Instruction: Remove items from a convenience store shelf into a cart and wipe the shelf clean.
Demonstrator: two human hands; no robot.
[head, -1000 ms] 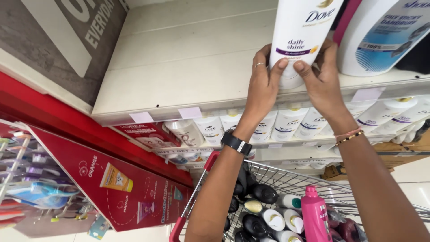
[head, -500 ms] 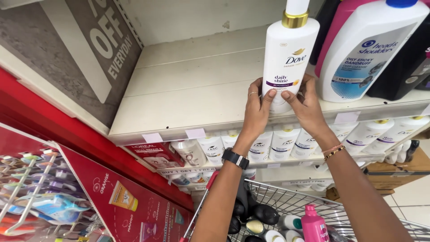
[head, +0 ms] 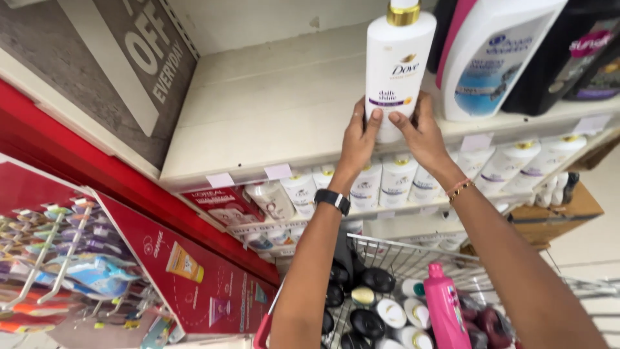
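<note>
Both hands wrapped round the base of a tall white bottle (head: 395, 64), left hand (head: 358, 139) and right hand (head: 421, 132) gripping from either side. Standing at the front edge of the shelf (head: 271, 123), not yet released. More bottles waiting in the cart (head: 413, 258) below.

Glossy white plastic bottle (head: 397, 68), gold collar

Top of tall white pump bottle (head: 397, 64) cut off by picture's edge. Bottom part hidden behind left hand (head: 357, 143) and right hand (head: 423, 132).
</note>
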